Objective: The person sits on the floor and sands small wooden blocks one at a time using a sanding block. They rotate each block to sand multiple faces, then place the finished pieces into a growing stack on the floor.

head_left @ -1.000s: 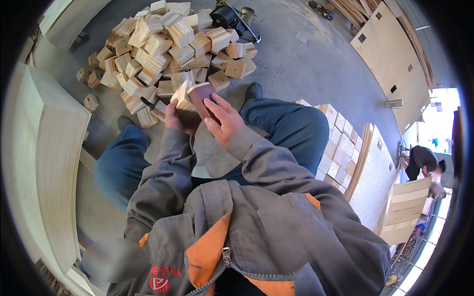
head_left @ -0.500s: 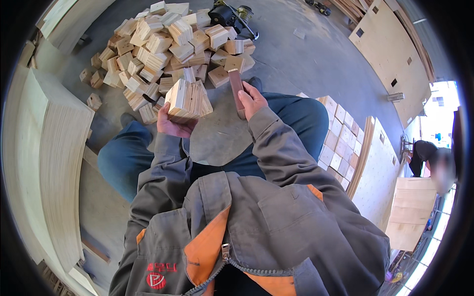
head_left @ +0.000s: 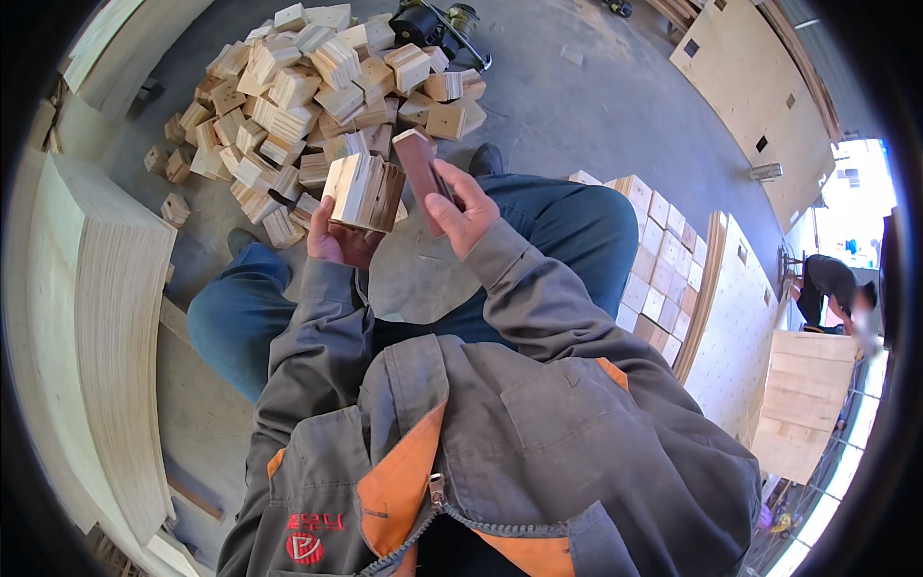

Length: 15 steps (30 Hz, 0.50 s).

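My left hand (head_left: 334,240) is closed round the lower left side of a plywood block (head_left: 361,192), whose layered edges face upward and toward me. In my right hand (head_left: 464,209) is a flat sanding block (head_left: 417,178) with a reddish-brown face and a pale wooden end. The sanding block stands tilted just right of the plywood block; whether the two touch I cannot tell. Beyond my hands lies a heap of similar plywood blocks (head_left: 288,87) on the floor.
A power tool (head_left: 433,27) lies at the heap's far right edge. Neat rows of blocks (head_left: 663,260) stand beside my right knee, next to large boards (head_left: 735,317). Tall plywood stacks (head_left: 120,317) line the left. At the far right another person (head_left: 829,288) bends over.
My right hand has brought the sanding block leftward, close to the plywood block. The plywood block has turned slightly in my left hand. The other person has shifted posture.
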Each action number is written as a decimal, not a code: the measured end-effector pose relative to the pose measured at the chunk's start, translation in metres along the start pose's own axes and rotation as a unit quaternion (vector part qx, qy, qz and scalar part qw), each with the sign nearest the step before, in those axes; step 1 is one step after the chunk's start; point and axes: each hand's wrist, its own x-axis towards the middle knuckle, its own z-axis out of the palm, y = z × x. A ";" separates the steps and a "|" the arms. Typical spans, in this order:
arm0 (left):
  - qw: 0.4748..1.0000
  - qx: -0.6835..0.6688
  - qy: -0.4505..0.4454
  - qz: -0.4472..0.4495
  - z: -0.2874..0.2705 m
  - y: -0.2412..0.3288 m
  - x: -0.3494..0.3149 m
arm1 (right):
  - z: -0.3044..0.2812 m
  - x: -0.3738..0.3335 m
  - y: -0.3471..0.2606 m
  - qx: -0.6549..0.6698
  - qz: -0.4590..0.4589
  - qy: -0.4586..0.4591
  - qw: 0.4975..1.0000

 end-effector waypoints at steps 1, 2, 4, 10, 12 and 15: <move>1.000 0.001 0.003 0.002 0.001 0.000 0.000 | 0.002 -0.001 0.001 -0.044 -0.034 -0.001 0.998; 1.000 0.002 0.005 0.003 0.001 -0.001 0.000 | 0.003 -0.001 0.002 -0.088 -0.068 -0.002 0.994; 1.000 -0.003 -0.019 0.015 0.003 -0.002 0.003 | 0.003 -0.002 0.003 -0.106 -0.081 -0.007 0.991; 0.996 -0.061 -0.060 -0.006 0.004 -0.001 0.004 | 0.006 -0.008 0.003 -0.175 -0.116 -0.018 0.978; 0.999 -0.046 -0.017 -0.006 0.006 -0.003 0.005 | 0.008 -0.007 0.004 -0.166 -0.108 -0.019 0.980; 0.999 -0.037 0.021 -0.007 0.006 -0.007 0.009 | 0.008 -0.008 0.008 -0.196 -0.112 -0.011 0.974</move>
